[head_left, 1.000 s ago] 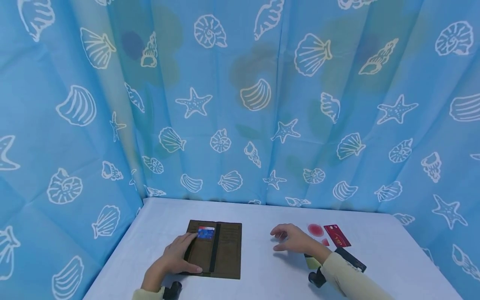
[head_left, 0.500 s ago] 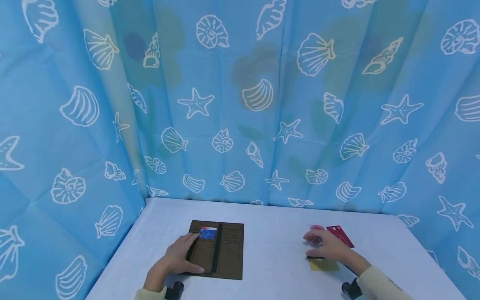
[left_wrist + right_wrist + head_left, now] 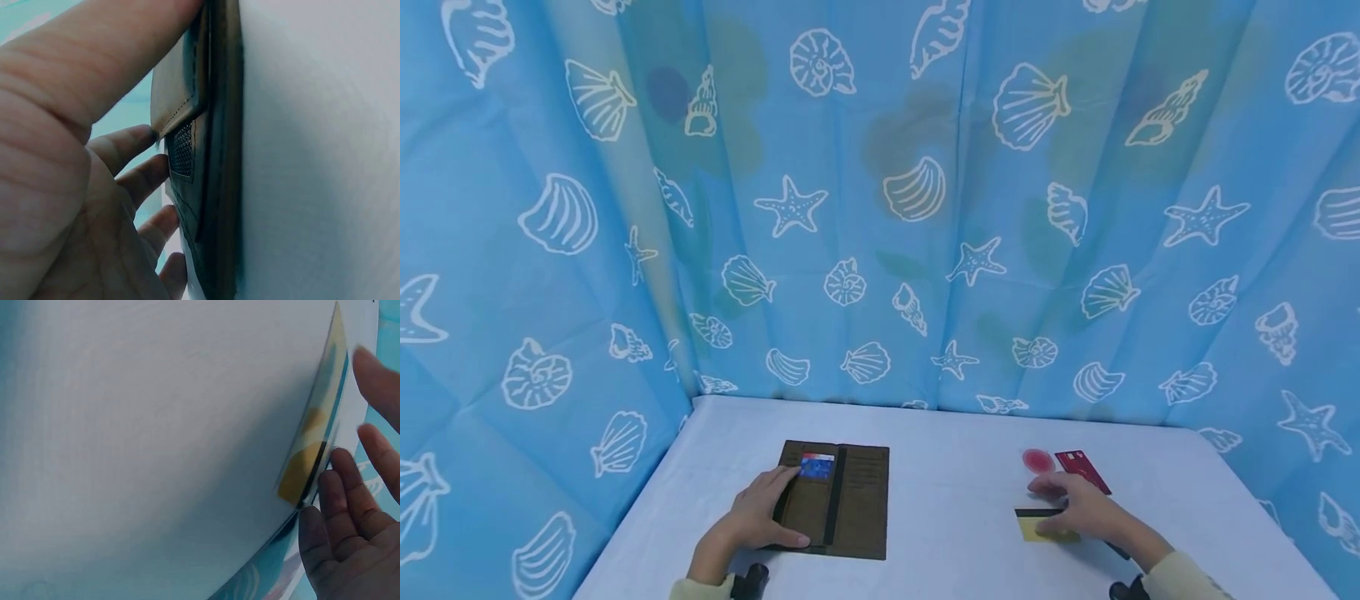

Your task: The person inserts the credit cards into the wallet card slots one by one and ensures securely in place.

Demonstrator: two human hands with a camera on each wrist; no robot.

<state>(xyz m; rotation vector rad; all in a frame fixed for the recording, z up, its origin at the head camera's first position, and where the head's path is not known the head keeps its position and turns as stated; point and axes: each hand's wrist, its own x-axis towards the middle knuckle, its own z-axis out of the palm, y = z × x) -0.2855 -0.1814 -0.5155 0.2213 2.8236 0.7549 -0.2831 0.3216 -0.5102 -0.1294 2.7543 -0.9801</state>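
Note:
An opened brown wallet (image 3: 863, 500) lies flat on the white table, a blue card (image 3: 816, 466) showing in its left half. My left hand (image 3: 756, 512) rests on the wallet's left side, fingers spread and thumb at the lower edge. In the left wrist view, the fingertips (image 3: 164, 165) touch the wallet (image 3: 226, 156). On the right, my right hand (image 3: 1086, 507) is over a gold card (image 3: 1028, 527) with a black stripe, covering its right part. The right wrist view shows the fingers apart, close beside the gold card (image 3: 303, 472).
A red card (image 3: 1084, 472) lies beyond my right hand, with a round red piece (image 3: 1038, 461) left of it. Part of a black card (image 3: 1117, 550) shows under my right wrist. A blue shell-patterned curtain (image 3: 865, 208) stands behind the white table (image 3: 951, 475).
My right hand has moved right, from the table's middle to over the gold card, uncovering the card's black stripe. My left hand stays on the wallet.

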